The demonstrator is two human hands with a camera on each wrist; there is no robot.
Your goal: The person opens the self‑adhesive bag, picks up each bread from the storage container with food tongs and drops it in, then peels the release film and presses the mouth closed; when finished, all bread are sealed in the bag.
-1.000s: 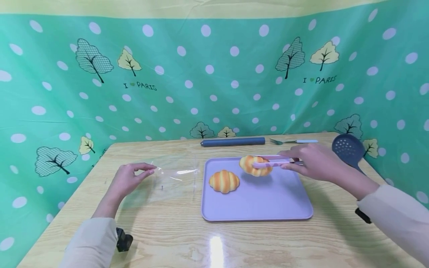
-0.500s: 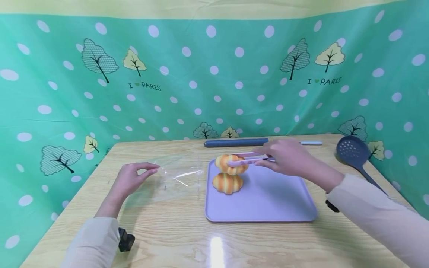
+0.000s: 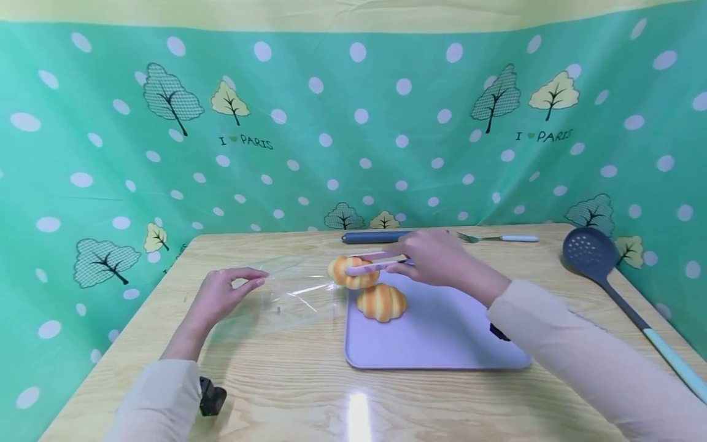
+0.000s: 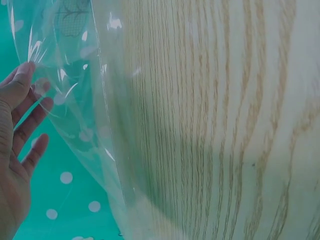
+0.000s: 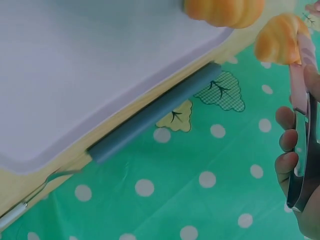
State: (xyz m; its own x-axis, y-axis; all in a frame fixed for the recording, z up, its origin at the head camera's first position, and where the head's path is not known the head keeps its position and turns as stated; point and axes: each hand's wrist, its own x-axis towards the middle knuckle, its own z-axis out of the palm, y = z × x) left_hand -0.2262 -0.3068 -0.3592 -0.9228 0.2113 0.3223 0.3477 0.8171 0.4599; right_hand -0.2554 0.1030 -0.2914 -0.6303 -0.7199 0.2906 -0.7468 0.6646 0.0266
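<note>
My left hand (image 3: 229, 298) pinches the edge of a clear plastic bag (image 4: 82, 100) between thumb and forefinger; the other fingers spread loosely in the left wrist view. The bag stands propped over the wood table, its mouth toward the tray. My right hand (image 3: 433, 258) grips pink-tipped metal tongs (image 5: 300, 95). Between the tongs' tips is a croissant-shaped bread roll (image 3: 353, 273), held in the air above the tray's left edge, close to the bag's opening. A second roll (image 3: 382, 302) lies on the lilac tray (image 3: 436, 353) just below it.
Behind the tray lies a dark blue rod-shaped object (image 3: 370, 237), partly covered by my right hand in the head view. A fork (image 3: 497, 238) with a pale handle is right of it. A slotted skimmer (image 3: 591, 255) lies along the table's right side.
My right hand has carried the roll in the tongs leftward across the tray, from its middle to its left edge near the bag. The left hand keeps its pinch on the bag.
</note>
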